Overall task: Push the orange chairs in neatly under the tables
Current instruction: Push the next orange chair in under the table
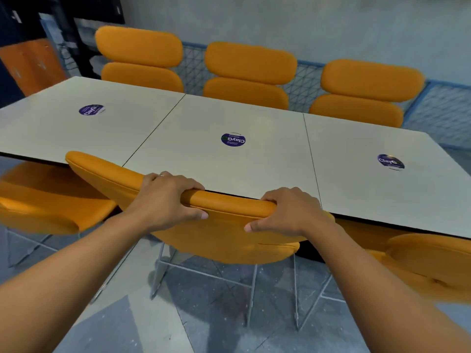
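**Two hands on an orange chair**

Two bare hands gripped the top of one chair back. The left hand (165,200) was wrapped over the padded edge, fingers on the far side and thumb on the near side, with a thin ring (161,175) on one finger. The right hand (288,212) held the same edge the same way, a little apart from the left.

The padded orange chair with thin metal legs (216,233) stood at the near side of the middle white square table (229,161), its back touching or almost touching the table edge. Two more white tables sat pushed against it, one on each side. Each table had a round purple sticker (233,139). More orange chairs stood to the left and right, and three stood across the tables.
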Demonstrator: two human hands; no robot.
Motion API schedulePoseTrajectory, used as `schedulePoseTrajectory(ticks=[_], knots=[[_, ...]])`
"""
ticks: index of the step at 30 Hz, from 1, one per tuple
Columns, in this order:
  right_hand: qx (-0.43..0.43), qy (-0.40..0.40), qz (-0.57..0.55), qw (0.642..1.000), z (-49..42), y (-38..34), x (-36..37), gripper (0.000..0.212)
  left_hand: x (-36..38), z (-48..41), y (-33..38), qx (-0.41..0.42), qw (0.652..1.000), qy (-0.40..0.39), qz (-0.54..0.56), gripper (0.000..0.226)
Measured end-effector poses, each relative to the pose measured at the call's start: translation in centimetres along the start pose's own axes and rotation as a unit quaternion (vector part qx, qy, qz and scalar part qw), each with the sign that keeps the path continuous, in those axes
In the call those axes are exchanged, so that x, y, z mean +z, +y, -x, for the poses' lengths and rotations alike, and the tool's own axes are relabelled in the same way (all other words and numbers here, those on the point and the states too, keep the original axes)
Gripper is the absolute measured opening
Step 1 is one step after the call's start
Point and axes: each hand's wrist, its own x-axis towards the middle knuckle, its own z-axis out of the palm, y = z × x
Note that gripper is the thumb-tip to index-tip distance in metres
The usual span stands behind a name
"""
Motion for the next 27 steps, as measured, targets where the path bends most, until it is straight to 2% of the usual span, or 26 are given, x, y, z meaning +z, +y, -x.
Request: schedulePoseTrajectory(ticks=[6, 9, 12, 14, 17, 20, 27], knots=[[0.065, 0.068, 0.1, 0.991, 0.9, -2.1, 1.5, 0.088, -0.8, -0.1, -2.1, 0.035, 0.999, -0.03, 0.001, 0.062], [0.066, 0.067, 0.093, 0.991, 0.9, -2.2, 1.5, 0.092, -1.9, -0.4, -3.9, 0.01, 0.998, -0.038, -0.041, 0.082], [0.062, 0.058, 0.095, 0.992, 0.8, -2.3, 1.2, 0.099, -2.5, -0.9, -5.6, -0.016, 0.994, -0.081, -0.069, 0.102], [0.06, 0.059, 0.098, 0.992, 0.6, -2.3, 1.1, 0.099, -2.4, -1.3, -6.0, -0.023, 0.99, -0.099, -0.096, 0.106], [0.059, 0.074, 0.101, 0.99, 0.6, -1.8, 1.1, 0.092, -1.8, -1.4, -5.9, -0.01, 0.987, -0.068, -0.145, 0.097], [0.051, 0.09, 0.103, 0.989, 0.4, -1.3, 1.3, 0.089, -1.1, -1.5, -6.1, 0.005, 0.989, -0.018, -0.148, 0.093], [0.023, 0.091, 0.107, 0.99, -0.4, 0.3, 0.8, 0.085, -0.2, -1.7, -4.9, -0.014, 0.988, 0.009, -0.156, 0.08]])
